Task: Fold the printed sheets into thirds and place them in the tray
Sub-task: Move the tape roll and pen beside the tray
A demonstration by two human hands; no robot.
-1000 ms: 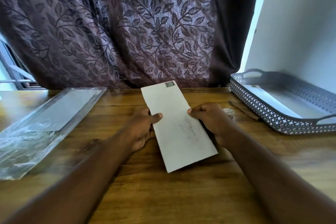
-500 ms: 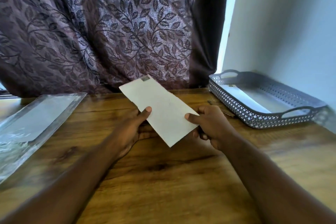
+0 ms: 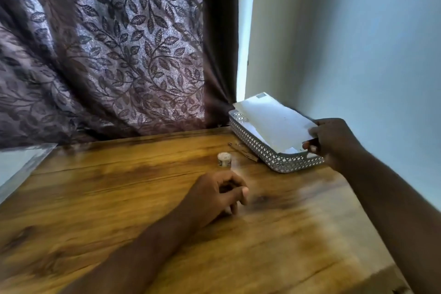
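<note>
Folded sheet (image 3: 272,122), white: held tilted over the tray (image 3: 262,151), near end pinched between thumb and fingers of the right hand (image 3: 331,142); tray, grey with perforated sides, at the table's (image 3: 119,198) far right corner beside the room wall (image 3: 358,55), more white paper (image 3: 290,150) inside; left hand (image 3: 214,196) rests near the table's middle, fingers loosely curled, holding nothing; small round jar (image 3: 224,159) on the table between left hand and tray, apart from both; clear plastic sleeve (image 3: 19,164) at the left edge; leaf-patterned curtain (image 3: 107,55) behind the far edge.
</note>
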